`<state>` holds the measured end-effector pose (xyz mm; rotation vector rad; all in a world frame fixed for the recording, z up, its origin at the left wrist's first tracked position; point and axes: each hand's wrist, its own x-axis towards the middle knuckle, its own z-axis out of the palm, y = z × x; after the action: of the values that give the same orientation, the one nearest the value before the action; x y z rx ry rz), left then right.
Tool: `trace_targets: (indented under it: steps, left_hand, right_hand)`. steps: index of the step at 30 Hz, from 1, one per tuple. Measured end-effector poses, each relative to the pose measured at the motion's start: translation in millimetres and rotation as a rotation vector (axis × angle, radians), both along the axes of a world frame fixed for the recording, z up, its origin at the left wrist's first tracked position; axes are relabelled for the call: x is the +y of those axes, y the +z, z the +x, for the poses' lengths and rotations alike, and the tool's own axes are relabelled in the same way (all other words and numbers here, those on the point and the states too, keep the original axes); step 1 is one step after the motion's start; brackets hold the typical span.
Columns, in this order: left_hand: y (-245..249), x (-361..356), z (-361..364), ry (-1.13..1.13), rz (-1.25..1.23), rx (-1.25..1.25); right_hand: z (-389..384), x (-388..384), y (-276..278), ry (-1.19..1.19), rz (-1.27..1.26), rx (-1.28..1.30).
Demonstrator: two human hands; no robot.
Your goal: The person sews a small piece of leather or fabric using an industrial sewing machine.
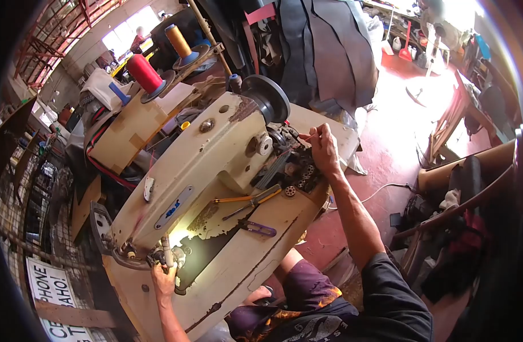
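Observation:
A cream sewing machine (198,148) with worn paint stands across the wooden table (267,228). My left hand (163,278) is at its needle end, fingers bent around a small part beside the lit presser area; what they grip is too small to name. My right hand (323,149) is raised by the machine's handwheel end, above a tray of bobbins and small metal parts (307,174). Its fingers are bent, and whether they hold a thread or small item cannot be made out. A purple-handled tool (258,228) and a screwdriver (237,212) lie on the table.
Red (146,74) and golden (180,44) thread cones stand behind the machine. Dark leather sheets (330,51) hang at the back. A rolled brown sheet (489,168) and a pile of items are at the right. Another person (139,39) is far off at the upper left.

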<state>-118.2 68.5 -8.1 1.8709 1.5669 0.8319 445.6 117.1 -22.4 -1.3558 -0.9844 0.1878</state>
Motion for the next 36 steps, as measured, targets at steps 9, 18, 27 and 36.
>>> trace_targets:
  steps: [9,18,27,36]
  left_hand:
    - [12,-5,11,0.019,-0.063,-0.04]
    - [8,-4,6,0.021,-0.065,-0.029]
    - [5,-3,4,-0.018,-0.042,-0.042]
    - [1,-2,0,0.005,-0.054,-0.045]
  right_hand:
    - [1,0,4,0.01,-0.019,0.066]
    - [-2,-3,10,0.014,-0.021,0.093]
    - [-1,-2,4,0.002,-0.028,0.027]
    - [-1,-2,7,0.002,-0.009,0.044]
